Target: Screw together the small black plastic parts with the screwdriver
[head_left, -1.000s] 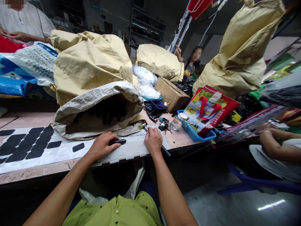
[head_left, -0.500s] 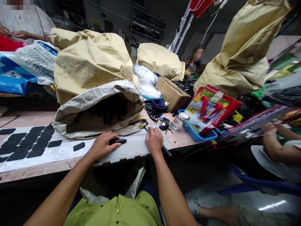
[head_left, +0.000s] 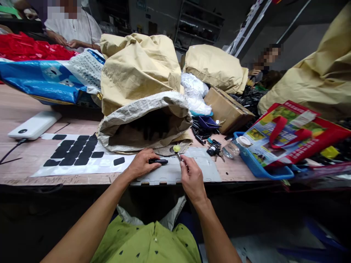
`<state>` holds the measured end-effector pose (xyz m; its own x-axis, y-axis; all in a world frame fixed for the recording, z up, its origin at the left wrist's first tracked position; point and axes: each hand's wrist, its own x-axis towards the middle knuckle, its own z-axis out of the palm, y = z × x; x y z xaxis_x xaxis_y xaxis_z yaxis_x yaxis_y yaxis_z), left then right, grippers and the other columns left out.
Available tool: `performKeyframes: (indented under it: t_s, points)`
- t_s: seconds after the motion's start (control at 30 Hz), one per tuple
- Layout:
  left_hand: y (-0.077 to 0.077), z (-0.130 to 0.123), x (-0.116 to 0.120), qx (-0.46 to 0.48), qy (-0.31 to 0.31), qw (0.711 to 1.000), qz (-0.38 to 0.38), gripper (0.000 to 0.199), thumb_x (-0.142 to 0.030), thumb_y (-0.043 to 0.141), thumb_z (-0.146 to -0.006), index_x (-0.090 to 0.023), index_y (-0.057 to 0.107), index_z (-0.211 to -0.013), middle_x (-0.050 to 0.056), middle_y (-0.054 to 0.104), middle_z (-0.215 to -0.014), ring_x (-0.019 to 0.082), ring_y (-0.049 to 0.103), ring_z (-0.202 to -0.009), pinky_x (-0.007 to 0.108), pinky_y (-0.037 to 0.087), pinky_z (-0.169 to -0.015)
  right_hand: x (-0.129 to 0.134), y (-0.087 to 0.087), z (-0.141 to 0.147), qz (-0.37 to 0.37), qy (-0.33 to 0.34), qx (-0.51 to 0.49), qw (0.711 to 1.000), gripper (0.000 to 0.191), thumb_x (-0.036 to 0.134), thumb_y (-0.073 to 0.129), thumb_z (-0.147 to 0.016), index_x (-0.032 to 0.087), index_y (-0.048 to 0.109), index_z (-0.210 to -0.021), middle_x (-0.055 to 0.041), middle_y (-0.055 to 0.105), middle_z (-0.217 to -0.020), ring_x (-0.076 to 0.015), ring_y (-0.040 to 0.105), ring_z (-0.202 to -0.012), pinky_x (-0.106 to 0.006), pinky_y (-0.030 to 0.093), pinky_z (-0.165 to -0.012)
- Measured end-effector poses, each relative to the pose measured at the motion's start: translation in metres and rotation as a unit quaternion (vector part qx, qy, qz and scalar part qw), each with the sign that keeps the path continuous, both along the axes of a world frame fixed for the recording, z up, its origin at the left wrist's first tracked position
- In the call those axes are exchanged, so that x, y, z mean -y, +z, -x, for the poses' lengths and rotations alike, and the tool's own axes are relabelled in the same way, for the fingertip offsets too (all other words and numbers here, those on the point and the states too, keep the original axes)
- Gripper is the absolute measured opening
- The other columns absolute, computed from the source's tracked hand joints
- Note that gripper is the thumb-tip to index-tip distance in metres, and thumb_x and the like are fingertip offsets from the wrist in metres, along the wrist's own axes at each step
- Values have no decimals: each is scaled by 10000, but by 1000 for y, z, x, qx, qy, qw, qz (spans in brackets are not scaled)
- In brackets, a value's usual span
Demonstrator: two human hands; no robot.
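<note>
My left hand (head_left: 142,164) rests on a flat grey-white board (head_left: 204,166), its fingers closed on a short black plastic piece (head_left: 159,161) that points to the right. To the right of it, my right hand (head_left: 193,178) grips a small hammer (head_left: 177,152) with a thin metal shaft and a yellowish head. The hammer head is raised near the mouth of a large sack (head_left: 148,96). Dark pieces inside the sack are hard to make out. Left of my hands lies a white sheet (head_left: 105,171) bearing several black rounded-square pads (head_left: 83,150).
A white power bank (head_left: 35,125) with a cable lies far left. Keys (head_left: 221,155), a clear jar (head_left: 231,149) and a blue basket (head_left: 263,170) holding a red bag (head_left: 290,135) are on the right. Behind stands a cardboard box (head_left: 227,109). A co-worker (head_left: 74,31) sits across the table.
The view has turned left, bringing the power bank into sight. My right hand has tilted the hammer so its head stands up. The left hand keeps its hold on the black piece.
</note>
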<state>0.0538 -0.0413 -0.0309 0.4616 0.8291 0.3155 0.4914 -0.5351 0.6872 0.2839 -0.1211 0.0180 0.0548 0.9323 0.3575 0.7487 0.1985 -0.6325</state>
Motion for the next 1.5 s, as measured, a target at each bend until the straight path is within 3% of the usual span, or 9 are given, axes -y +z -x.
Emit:
performKeyframes:
  t_s: [0.17,0.4,0.6,0.77,0.87,0.97,1.13,1.27,1.5]
  points:
    - [2,0,0,7,-2,1000,12,176,-327,775,-842,-223,802,-981,49,696,-884,205,613,-874,322,449,-805,14,-5,23,-6,65,-20,998,360,250,422,-1032,220,651,-1309,-89,687,-1096,-190,656,-1038,-312,537,-946]
    - [0,-1,-2,7,24,999,40,169,-275,816,-788,-230,788,-949,29,686,-887,208,617,-888,313,445,-791,16,-10,30,7,64,41,997,390,223,420,-1028,246,647,-1343,-77,682,-1066,-187,674,-1005,-284,546,-921]
    - [0,-2,-2,6,29,999,42,173,-281,830,-771,-214,782,-924,32,695,-884,211,622,-883,317,449,-796,14,-6,22,-7,25,5,1000,378,259,408,-1039,232,644,-1332,-96,678,-1095,-207,660,-1034,-334,531,-961]
    - [-1,-2,-2,7,33,999,41,169,-277,821,-767,-218,772,-918,32,700,-883,213,626,-883,320,454,-803,14,-7,17,12,51,5,999,365,245,416,-1030,232,659,-1301,-86,685,-1078,-198,659,-1025,-316,528,-926]
    - [1,-2,-1,0,34,999,36,166,-274,815,-766,-218,764,-913,31,696,-881,213,620,-881,317,446,-791,7,-4,7,-15,19,4,1000,358,260,428,-1027,228,664,-1295,-85,684,-1097,-198,650,-1045,-310,507,-941]
    - [5,-3,0,-3,37,999,37,162,-248,807,-749,-215,755,-899,23,673,-858,204,606,-859,308,442,-775,-8,-4,-15,-11,-60,61,996,346,268,471,-1006,244,678,-1283,-76,680,-1103,-205,635,-1008,-303,484,-880]
    - [10,-4,0,-3,49,997,54,162,-227,805,-732,-209,748,-882,10,660,-839,191,599,-839,286,431,-742,-40,-24,-51,32,-174,206,962,316,197,565,-957,224,725,-1229,-80,657,-1022,-214,552,-959,-309,389,-807]
    - [8,-3,-1,-5,47,998,47,174,-234,828,-721,-209,747,-874,6,672,-840,190,603,-839,282,432,-753,-51,-40,-57,18,-210,247,946,305,210,600,-947,229,725,-1225,-85,642,-1020,-222,502,-957,-320,314,-769]
    - [6,-3,0,-5,44,998,43,176,-245,836,-733,-200,749,-879,10,670,-837,189,596,-838,281,427,-754,-47,-42,-54,-5,-210,260,942,307,226,582,-950,238,710,-1229,-79,624,-1002,-218,490,-932,-323,272,-738]
